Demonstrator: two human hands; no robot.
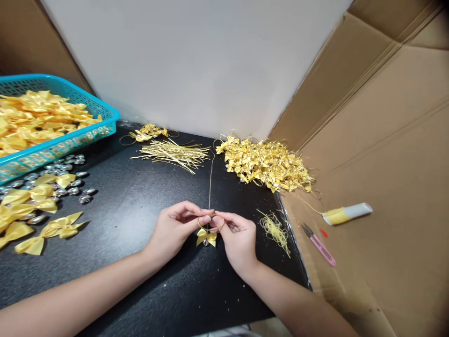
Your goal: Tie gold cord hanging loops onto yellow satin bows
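My left hand (179, 225) and my right hand (235, 235) meet over the middle of the black table. Both pinch a thin gold cord (210, 185), which loops around the fingertips while its long end runs away toward the back. Just below the fingers hangs a yellow ribbon bow (201, 236) with a silver bell-like bead (206, 243) at its lower middle. The exact spot where the cord crosses is hidden between the fingertips. To the right of my right hand lies a tangle of gold thread scraps (275, 229).
A turquoise basket (117, 117) of yellow bows stands at left, with silver beads (73, 191) and loose bows (59, 228) before it. Cut gold cords (175, 153) and a heap of finished-looking bows (266, 164) lie behind. Pink thread snips (321, 248) and a spool (347, 214) rest on cardboard at right.
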